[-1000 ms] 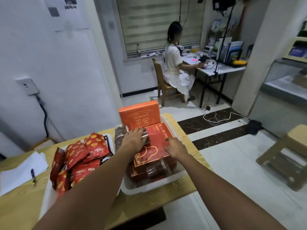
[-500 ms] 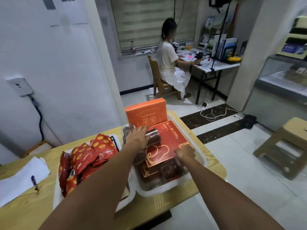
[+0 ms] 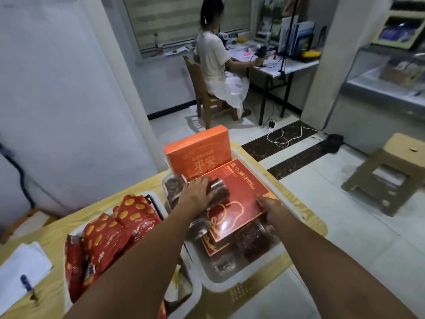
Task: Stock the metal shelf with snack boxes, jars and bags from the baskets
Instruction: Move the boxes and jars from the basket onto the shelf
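Red gold-lined box point(image 3: 236, 199) lies tilted in the white basket point(image 3: 230, 287), right hand point(image 3: 269, 209) pinching its edge, left hand point(image 3: 197, 195) curled over a clear jar point(image 3: 221, 190). Just right the table point(image 3: 309, 218) ends; open floor point(image 3: 345, 245) beyond.

The orange box point(image 3: 197, 153) carries pale lettering; the red box point(image 3: 239, 199) bears a gold line drawing. The bags point(image 3: 110, 236) are red with yellow-orange spots. The jar point(image 3: 219, 191) is clear, its filling dark brown. The baskets point(image 3: 230, 285) are white, the desk point(image 3: 308, 226) yellow.
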